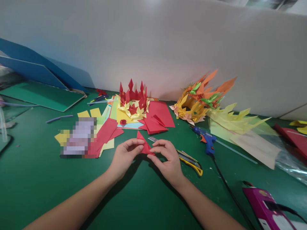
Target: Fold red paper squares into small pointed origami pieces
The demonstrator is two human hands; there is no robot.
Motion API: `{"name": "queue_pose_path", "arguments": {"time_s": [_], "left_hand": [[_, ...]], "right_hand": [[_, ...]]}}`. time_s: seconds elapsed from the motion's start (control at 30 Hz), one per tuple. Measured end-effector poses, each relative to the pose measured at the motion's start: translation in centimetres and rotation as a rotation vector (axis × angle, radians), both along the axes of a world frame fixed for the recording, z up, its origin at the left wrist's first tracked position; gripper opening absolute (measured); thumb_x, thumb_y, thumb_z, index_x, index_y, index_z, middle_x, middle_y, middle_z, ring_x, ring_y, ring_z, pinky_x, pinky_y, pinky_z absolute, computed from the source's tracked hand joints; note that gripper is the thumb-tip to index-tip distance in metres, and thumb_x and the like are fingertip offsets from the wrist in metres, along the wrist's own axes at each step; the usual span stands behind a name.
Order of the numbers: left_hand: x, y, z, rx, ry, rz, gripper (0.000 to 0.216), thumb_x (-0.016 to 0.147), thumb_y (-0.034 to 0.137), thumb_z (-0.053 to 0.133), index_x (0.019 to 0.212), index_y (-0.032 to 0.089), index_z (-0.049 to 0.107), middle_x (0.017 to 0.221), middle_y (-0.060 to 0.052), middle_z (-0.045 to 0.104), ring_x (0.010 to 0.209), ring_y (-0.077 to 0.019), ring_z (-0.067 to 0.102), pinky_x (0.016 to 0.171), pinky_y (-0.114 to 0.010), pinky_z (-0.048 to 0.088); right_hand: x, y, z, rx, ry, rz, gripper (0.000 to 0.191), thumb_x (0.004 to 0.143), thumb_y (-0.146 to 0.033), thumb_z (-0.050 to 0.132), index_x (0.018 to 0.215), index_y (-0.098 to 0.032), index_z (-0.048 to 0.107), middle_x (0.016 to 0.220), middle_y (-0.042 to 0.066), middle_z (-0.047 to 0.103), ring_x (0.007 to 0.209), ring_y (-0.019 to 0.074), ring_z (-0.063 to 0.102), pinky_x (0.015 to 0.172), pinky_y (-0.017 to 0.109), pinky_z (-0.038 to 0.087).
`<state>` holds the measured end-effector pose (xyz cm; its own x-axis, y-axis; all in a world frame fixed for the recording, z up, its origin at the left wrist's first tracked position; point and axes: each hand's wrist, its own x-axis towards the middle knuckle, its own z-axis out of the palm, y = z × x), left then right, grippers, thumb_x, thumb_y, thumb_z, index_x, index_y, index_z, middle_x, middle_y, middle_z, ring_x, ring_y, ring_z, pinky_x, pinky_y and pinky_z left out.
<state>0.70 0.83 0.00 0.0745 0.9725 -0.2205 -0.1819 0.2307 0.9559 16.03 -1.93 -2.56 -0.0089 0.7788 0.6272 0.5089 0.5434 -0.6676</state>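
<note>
Between my two hands is a small folded piece of red paper (143, 142), with a pointed tip standing up. My left hand (127, 155) pinches its left side between thumb and fingers. On the lower right edge, my right hand (166, 157) closes thumb and fingertips on the same paper. A yellow and black utility knife (190, 161) lies just right of my right hand, its blade poking out past the knuckles. Behind the hands are folded red papers (153, 124) and a red and yellow paper crown (133, 100).
Red and yellow sheets (105, 134) lie by a pixelated rectangle (79, 137) at left. At right are a blue glue gun (207, 140) with a trailing cord, an orange paper crown (190, 107), and a magenta box (268, 204). Blue boards (35, 70) lean far left.
</note>
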Motion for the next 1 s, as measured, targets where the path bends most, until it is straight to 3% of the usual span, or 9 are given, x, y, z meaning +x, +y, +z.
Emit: {"name": "queue_pose_path", "arguments": {"time_s": [0.3, 0.53, 1.0], "left_hand": [[0.15, -0.03, -0.6, 0.104, 0.07, -0.064, 0.02, 0.057, 0.02, 0.076, 0.076, 0.018, 0.068, 0.083, -0.002, 0.066, 0.074, -0.0153, 0.061, 0.071, -0.029, 0.05], [0.08, 0.02, -0.63, 0.218, 0.2, -0.081, 0.008, 0.063, 0.022, 0.069, 0.071, 0.022, 0.072, 0.085, -0.002, 0.06, 0.076, -0.0165, 0.06, 0.072, -0.031, 0.052], [0.0, -0.05, -0.76, 0.29, 0.283, -0.165, 0.015, 0.065, 0.02, 0.069, 0.077, 0.025, 0.075, 0.092, -0.005, 0.057, 0.094, -0.0211, 0.057, 0.08, -0.032, 0.051]], "right_hand": [[-0.04, 0.02, 0.0, 0.016, -0.063, -0.006, 0.006, 0.08, -0.023, 0.065, 0.078, -0.024, 0.07, 0.072, 0.001, 0.056, 0.07, 0.0169, 0.054, 0.065, 0.032, 0.044], [-0.09, 0.01, -0.17, -0.008, -0.069, 0.028, 0.008, 0.081, -0.025, 0.064, 0.076, -0.023, 0.069, 0.071, 0.001, 0.058, 0.069, 0.0164, 0.055, 0.066, 0.033, 0.043], [-0.12, 0.14, -0.28, -0.039, -0.056, 0.028, 0.01, 0.082, -0.023, 0.061, 0.073, -0.021, 0.065, 0.071, 0.001, 0.059, 0.069, 0.0164, 0.056, 0.065, 0.032, 0.045]]}}
